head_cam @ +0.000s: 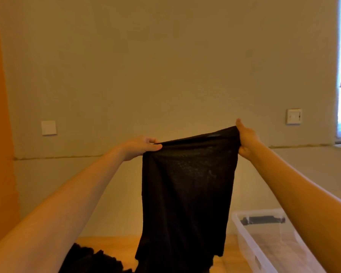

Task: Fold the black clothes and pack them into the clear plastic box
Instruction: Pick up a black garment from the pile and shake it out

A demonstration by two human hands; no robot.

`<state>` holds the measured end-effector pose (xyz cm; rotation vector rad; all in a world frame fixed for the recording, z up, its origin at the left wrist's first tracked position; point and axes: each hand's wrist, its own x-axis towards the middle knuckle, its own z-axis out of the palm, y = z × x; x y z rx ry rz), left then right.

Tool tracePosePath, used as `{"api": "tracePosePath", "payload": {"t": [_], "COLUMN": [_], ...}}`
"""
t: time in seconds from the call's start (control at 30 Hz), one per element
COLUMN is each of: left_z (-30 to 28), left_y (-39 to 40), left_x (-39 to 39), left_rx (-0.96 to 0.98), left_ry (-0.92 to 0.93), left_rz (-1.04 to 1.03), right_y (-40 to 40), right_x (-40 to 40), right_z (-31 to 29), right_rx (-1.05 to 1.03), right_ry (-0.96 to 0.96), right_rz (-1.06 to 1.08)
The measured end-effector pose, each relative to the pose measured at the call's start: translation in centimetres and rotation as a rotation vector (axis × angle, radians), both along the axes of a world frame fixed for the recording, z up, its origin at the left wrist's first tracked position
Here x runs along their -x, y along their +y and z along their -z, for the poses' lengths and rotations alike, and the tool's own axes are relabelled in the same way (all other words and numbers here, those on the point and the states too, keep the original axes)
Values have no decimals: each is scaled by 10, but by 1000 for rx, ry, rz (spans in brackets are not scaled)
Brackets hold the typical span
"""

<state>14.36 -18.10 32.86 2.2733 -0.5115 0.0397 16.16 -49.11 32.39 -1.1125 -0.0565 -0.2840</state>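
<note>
Two hands, left (141,147) and right (246,141), each pinch a top corner of one black garment (185,194) hanging mid-air before the far wall (165,66). Clear box (264,251), near right: dark item inside. Black pile (91,261) near left.

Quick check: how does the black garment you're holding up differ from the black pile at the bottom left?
The held garment hangs spread out in the air, its top edge pinched by the left hand and gripped by the right hand; the black pile lies crumpled on the wooden surface, untouched. The garment shows nearly whole; the pile is cut off by the frame. Both are black fabric, neither folded.
</note>
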Motion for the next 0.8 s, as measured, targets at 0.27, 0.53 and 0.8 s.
{"api": "tracePosePath", "payload": {"t": [0.27,0.53,0.8], "left_z": [2,-9,-12], "left_y": [27,48,59], "left_x": [18,47,71], "left_rx": [-3,-34,-23], "left_ry": [3,13,72], "left_rz": [13,-60,-150], "right_y": [-8,-4,9], "right_x": [24,18,29], "right_z": [3,-10,-26], "right_rx": [959,653,529], "right_ry": [-123,-179,-174], "right_rz": [-221,74,202]}}
